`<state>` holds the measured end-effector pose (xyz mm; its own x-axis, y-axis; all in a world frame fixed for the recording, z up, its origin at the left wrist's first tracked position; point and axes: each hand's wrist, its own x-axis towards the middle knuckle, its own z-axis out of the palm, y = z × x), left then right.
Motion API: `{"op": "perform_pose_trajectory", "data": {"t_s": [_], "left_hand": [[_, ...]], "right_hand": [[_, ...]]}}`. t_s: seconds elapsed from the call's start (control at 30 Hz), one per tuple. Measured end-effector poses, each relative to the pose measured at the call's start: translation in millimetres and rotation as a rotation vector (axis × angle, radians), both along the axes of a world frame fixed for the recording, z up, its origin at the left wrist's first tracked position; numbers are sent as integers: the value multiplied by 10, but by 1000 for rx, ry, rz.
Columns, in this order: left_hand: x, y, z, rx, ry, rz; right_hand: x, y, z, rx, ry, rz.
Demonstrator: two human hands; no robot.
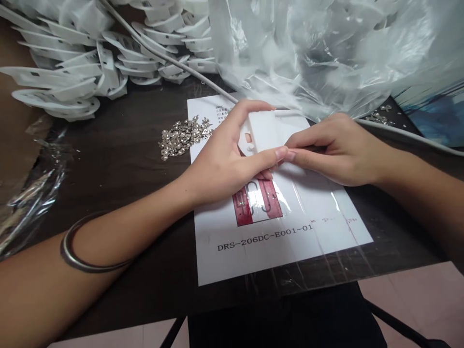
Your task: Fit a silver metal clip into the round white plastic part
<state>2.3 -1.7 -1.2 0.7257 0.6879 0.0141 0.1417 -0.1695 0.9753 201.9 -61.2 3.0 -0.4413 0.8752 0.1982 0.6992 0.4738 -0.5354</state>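
My left hand point(224, 154) grips a flat white plastic part point(266, 131) between thumb and fingers, just above a printed sheet point(275, 241). My right hand point(335, 152) presses its fingertips against the part's lower right edge, touching my left thumb. What lies under those fingertips is hidden. A small pile of shiny metal clips point(183, 136) lies on the dark table to the left of my left hand. A metal bangle point(78, 256) circles my left forearm.
Stacks of white plastic parts point(90, 63) fill the back left. A large clear plastic bag point(326, 53) of more parts bulges at the back right. A white cable point(174, 60) runs across the table. Crumpled plastic wrap point(25, 198) lies at the left edge. More clips point(379, 115) sit at the right.
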Motion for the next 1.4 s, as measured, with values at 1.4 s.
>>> {"op": "perform_pose_trajectory", "data": {"t_s": [1.4], "left_hand": [[-10,39,-19,216,28,49]], "right_hand": [[-8,-19,74,25,-74,29]]}}
